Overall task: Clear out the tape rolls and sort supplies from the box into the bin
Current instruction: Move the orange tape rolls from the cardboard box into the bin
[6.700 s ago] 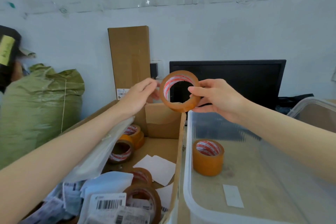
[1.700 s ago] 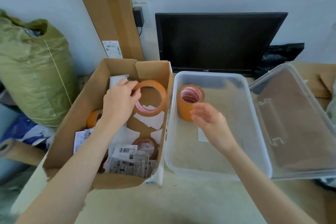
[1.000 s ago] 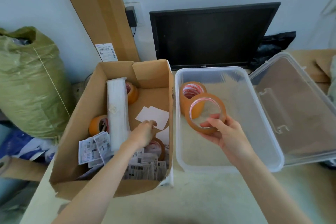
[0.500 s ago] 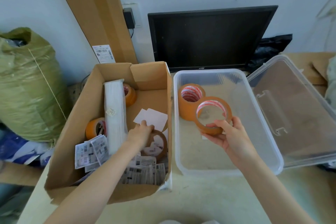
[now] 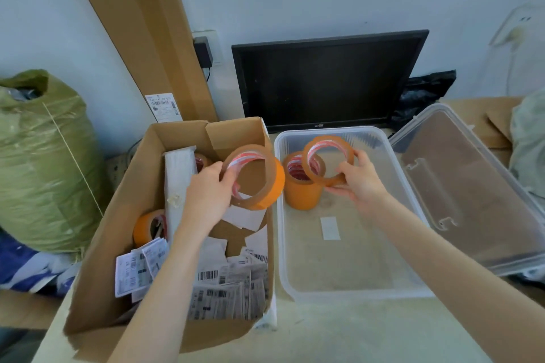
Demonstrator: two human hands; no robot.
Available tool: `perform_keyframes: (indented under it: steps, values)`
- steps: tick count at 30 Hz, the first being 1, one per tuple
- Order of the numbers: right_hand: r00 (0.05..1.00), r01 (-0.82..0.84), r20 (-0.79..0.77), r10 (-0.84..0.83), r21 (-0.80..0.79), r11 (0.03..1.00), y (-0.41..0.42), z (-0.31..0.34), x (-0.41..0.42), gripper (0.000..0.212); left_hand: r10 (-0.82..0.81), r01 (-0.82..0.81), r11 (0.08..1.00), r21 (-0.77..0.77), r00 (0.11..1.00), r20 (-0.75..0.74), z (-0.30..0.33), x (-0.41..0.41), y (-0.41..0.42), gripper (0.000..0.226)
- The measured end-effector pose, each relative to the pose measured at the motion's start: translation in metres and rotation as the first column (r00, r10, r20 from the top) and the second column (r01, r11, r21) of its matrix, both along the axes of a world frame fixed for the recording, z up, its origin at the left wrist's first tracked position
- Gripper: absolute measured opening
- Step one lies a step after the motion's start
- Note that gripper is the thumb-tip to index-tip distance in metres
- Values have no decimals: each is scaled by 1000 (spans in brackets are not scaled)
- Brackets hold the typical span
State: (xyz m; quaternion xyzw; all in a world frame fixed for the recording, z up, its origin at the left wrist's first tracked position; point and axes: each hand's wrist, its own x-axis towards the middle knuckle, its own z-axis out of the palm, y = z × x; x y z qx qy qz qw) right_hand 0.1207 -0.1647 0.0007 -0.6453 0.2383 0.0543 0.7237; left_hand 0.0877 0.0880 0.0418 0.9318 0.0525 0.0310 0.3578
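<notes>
Fingers [image 5: 227, 178] of left hand [image 5: 208, 194] gripping tape roll [image 5: 255, 177], raised over box [image 5: 97, 289]

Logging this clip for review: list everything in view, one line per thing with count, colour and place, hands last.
tape rolls: 5 visible, orange-brown; two in box, one standing in bin, one in each hand
box: 1, brown, left on table
labels: many, white, box front
white packet: 1, in box
bin: 1, clear, right of box
lid: 1, clear, right of bin
monitor: 1, black, behind bin
cardboard slab: 1, brown, against wall
sack: 1, green, far left
left hand: over box
right hand: over bin
</notes>
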Motion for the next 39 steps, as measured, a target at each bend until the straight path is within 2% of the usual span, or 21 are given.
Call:
perform_keyframes:
  steps: [2, 4, 9, 14, 17, 19, 21, 23, 24, 27, 31, 33, 36, 39]
  values:
    - [1000, -28, -8, 27, -163, 986, 3, 1, 23, 40, 24, -25, 997, -73, 1000, -8, 1, -4, -10, 33]
    - [996, -70, -66, 56, -246, 967, 6, 0, 40, 35, 53, -55, 987, -154, 998, -21, -1, -6, -16, 33]
    - [962, -184, -231, 147, -148, 972, 21, -3, 59, 37, 128, -138, 969, -205, 990, -63, -6, -7, -19, 26]
    - [940, -290, -259, 223, -259, 921, 26, -8, 62, 39, 166, -171, 967, -188, 985, -43, -9, -5, -16, 19]
    - [908, -402, -275, 315, -366, 839, 20, -10, 59, 46, 160, -165, 972, -165, 986, -41, -10, -3, -17, 24]
    - [908, -418, -234, 347, -522, 744, 14, -10, 56, 56, 160, -163, 978, -132, 987, -32, -10, -1, -17, 26]
    - [945, -295, -70, 319, -604, 741, 12, -2, 44, 58, 155, -156, 983, -97, 988, -13, -11, 0, -17, 28]
    - [937, -232, 107, 333, -520, 822, 15, 12, 24, 49, 142, -141, 988, -65, 990, 4, -12, 2, -19, 29]
    - [918, -261, 153, 367, -465, 846, 19, 19, 12, 44, 132, -131, 990, -55, 991, 12, -12, 2, -21, 29]
    - [863, -400, 150, 482, -381, 834, 29, 34, -21, 30, 98, -98, 995, -5, 995, 35, -10, 3, -30, 30]
    - [886, -384, 196, 420, -198, 902, 29, 44, -51, 15, 60, -63, 996, 60, 997, 45, -9, -3, -41, 35]
    - [893, -361, 222, 391, -163, 918, 30, 43, -59, 11, 39, -41, 998, 54, 998, 41, -11, -6, -45, 35]
    - [909, -307, 202, 365, -270, 913, 27, 29, -58, 25, -30, 30, 999, -26, 999, 15, -12, -11, -52, 33]
    - [939, -273, 117, 323, -317, 908, 14, 11, -49, 12, -46, 35, 967, -252, 998, -35, -9, -14, -57, 22]
